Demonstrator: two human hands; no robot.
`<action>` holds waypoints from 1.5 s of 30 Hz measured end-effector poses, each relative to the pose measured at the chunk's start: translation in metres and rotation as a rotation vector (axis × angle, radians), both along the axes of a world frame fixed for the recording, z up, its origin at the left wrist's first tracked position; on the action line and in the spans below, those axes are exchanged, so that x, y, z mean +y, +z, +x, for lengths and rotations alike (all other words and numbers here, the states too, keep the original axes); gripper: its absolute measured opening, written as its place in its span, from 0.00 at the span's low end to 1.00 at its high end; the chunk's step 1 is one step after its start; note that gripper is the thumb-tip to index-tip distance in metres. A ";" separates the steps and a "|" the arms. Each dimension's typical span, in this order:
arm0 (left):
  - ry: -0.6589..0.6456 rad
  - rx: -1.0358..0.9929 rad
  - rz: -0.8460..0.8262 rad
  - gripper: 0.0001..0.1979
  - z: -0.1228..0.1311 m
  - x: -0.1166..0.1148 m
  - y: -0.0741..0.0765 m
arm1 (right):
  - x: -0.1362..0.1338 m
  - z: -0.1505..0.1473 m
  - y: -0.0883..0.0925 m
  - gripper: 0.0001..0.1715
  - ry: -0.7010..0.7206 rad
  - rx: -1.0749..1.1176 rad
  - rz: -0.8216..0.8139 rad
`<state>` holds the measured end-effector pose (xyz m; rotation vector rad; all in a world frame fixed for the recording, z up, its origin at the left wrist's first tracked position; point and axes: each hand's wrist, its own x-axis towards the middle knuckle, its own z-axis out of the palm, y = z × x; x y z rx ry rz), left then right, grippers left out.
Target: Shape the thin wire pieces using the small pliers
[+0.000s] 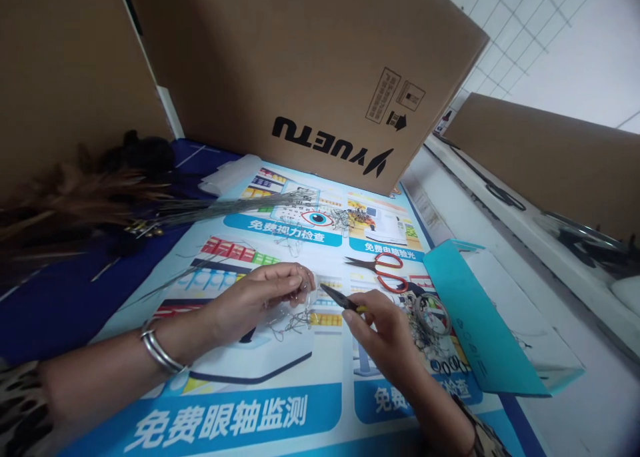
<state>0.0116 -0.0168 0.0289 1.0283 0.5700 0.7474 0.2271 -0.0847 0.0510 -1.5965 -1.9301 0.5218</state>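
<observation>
My left hand [283,285], with a silver bangle at the wrist, is closed in a pinch; something thin and clear or wiry shows at its fingertips, too fine to name. In my right hand [383,323] is a pair of needle-nose pliers [341,298] with a yellow grip, its dark tips pointing at the left fingertips, a small gap apart. Thin bent wires [293,323] lie just under the left hand. Red-handled scissors [385,270] rest on the printed sheet beyond the right hand.
A bundle of long thin wires [250,207] and brown feathers [85,197] lie at the left. Right of my right hand are a roll of clear tape or line [431,313], black rings [450,365] and a teal open box [465,310]. A large cardboard box [310,63] stands behind.
</observation>
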 end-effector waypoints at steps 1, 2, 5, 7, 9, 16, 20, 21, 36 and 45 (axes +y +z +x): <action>-0.028 -0.003 0.020 0.10 -0.001 0.001 -0.001 | 0.001 0.001 0.000 0.10 0.015 0.083 -0.056; -0.059 -0.004 0.039 0.10 -0.002 0.003 -0.001 | 0.002 0.002 0.000 0.10 0.031 0.160 -0.106; -0.129 0.011 0.087 0.12 -0.002 0.004 -0.004 | 0.004 0.003 -0.001 0.10 0.077 0.328 -0.234; -0.147 0.026 0.097 0.11 -0.001 0.003 -0.004 | 0.005 0.003 -0.002 0.11 0.095 0.376 -0.283; -0.148 0.041 0.102 0.11 -0.001 0.003 -0.005 | 0.005 0.003 -0.004 0.10 0.094 0.384 -0.289; -0.159 0.071 0.084 0.11 0.000 0.002 -0.004 | 0.006 0.002 -0.007 0.09 0.104 0.273 -0.250; -0.143 0.092 0.050 0.11 0.000 0.002 -0.007 | 0.005 0.002 -0.007 0.09 0.105 0.208 -0.224; -0.126 0.097 0.039 0.11 0.000 0.002 -0.007 | 0.005 0.002 -0.008 0.09 0.100 0.201 -0.211; 0.266 0.258 0.011 0.13 0.006 0.002 -0.024 | -0.001 0.009 -0.023 0.11 -0.038 0.246 -0.140; 0.258 0.201 -0.016 0.12 0.009 -0.004 -0.018 | -0.005 0.008 -0.025 0.11 -0.027 0.200 -0.118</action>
